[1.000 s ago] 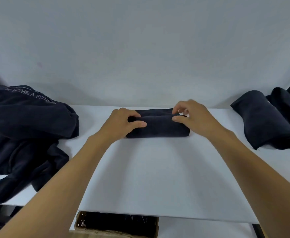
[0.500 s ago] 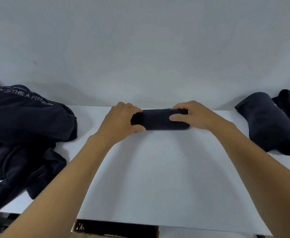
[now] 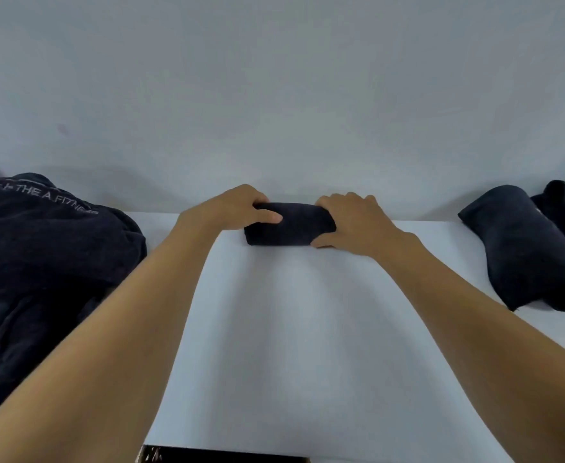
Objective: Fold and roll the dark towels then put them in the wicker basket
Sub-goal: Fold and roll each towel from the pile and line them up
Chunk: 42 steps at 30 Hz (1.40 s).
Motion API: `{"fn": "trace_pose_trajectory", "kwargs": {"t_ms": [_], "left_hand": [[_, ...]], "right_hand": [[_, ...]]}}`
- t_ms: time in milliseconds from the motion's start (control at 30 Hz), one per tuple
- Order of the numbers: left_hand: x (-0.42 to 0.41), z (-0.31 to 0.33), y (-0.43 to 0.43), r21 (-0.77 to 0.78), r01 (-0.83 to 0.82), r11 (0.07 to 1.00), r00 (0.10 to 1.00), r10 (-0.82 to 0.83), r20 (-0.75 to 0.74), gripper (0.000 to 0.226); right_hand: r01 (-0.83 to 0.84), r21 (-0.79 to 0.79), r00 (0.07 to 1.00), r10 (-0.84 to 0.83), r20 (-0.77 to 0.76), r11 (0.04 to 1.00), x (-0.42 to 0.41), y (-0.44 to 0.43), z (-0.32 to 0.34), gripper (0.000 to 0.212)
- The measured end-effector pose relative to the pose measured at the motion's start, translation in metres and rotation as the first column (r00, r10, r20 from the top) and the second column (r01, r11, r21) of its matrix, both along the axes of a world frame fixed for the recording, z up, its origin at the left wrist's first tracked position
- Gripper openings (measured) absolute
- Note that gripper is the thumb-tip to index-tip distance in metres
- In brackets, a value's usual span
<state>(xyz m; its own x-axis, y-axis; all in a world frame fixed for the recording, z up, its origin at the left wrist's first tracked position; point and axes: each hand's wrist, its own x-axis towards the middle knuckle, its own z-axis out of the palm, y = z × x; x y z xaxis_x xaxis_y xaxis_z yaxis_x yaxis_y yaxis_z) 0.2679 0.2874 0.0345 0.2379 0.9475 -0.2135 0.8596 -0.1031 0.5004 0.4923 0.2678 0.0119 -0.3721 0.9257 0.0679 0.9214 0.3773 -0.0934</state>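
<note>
Towel, dark navy terry, rolled [image 3: 289, 225]: we are gripping it, left hand [image 3: 232, 212] and right hand [image 3: 354, 222] curling round opposite ends.

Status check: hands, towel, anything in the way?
Left hand, right hand grip the rolled towel on the table. Loose pile left, finished rolls right, neither touching it.

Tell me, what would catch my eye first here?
At the far middle of the white table, the left hand and right hand grip a rolled dark towel between them. A heap of loose dark towels sprawls at the left; rolled dark bundles lie at the right.
</note>
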Motion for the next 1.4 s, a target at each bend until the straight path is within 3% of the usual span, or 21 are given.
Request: {"fn": "trace_pose_trajectory", "kwargs": {"t_ms": [67,133,200,267,367,433,600,833,1033,1167,1400], "left_hand": [[0.006,-0.006,-0.008,0.257,-0.169,0.951,0.986,0.165,0.038,0.028],[0.018,-0.018,-0.025,0.449,-0.326,0.832,0.945,0.291,0.145,0.025],[0.037,-0.029,-0.042,0.443,-0.423,0.79,0.899,0.305,0.314,0.017],[0.058,-0.038,-0.056,0.366,-0.459,0.809,0.851,0.284,0.441,0.022],[0.087,-0.05,-0.067,0.328,-0.375,0.867,0.881,0.224,0.416,0.043],[0.098,-0.054,-0.07,0.322,-0.338,0.884,0.891,0.19,0.412,0.048],[0.128,-0.058,-0.084,0.275,-0.228,0.934,0.888,0.083,0.452,0.056],[0.185,-0.056,-0.093,0.282,-0.038,0.959,0.875,-0.105,0.473,0.053],[0.24,-0.05,-0.084,0.247,0.0,0.969,0.838,-0.135,0.529,0.046],[0.262,-0.049,-0.08,0.216,-0.022,0.976,0.813,-0.108,0.572,0.044],[0.286,-0.056,-0.084,0.178,-0.034,0.984,0.815,-0.076,0.575,0.044]], "right_hand": [[0.054,-0.132,0.992,-0.068,-0.104,0.99,-0.001,0.003,0.007,0.045],[0.084,-0.297,0.969,-0.148,-0.199,0.951,0.0,0.003,0.015,0.045],[0.093,-0.458,0.937,-0.233,-0.26,0.884,0.003,0.0,0.02,0.047],[0.12,-0.567,0.902,-0.328,-0.28,0.815,0.011,-0.005,0.02,0.055],[0.187,-0.618,0.869,-0.422,-0.258,0.764,0.024,-0.016,0.017,0.072],[0.231,-0.55,0.887,-0.406,-0.221,0.802,0.029,-0.022,0.018,0.071],[0.305,-0.274,0.891,-0.375,-0.256,0.912,0.042,-0.035,0.014,0.047],[0.53,-0.126,0.845,-0.535,-0.004,0.839,0.09,-0.061,0.016,0.037],[0.711,-0.116,0.691,-0.719,-0.067,0.694,0.129,-0.08,0.025,0.04],[0.696,-0.048,0.708,-0.696,-0.123,0.716,0.142,-0.078,0.023,0.03],[0.684,0.028,0.729,-0.684,-0.028,0.729,0.152,-0.08,0.026,0.031]]}}
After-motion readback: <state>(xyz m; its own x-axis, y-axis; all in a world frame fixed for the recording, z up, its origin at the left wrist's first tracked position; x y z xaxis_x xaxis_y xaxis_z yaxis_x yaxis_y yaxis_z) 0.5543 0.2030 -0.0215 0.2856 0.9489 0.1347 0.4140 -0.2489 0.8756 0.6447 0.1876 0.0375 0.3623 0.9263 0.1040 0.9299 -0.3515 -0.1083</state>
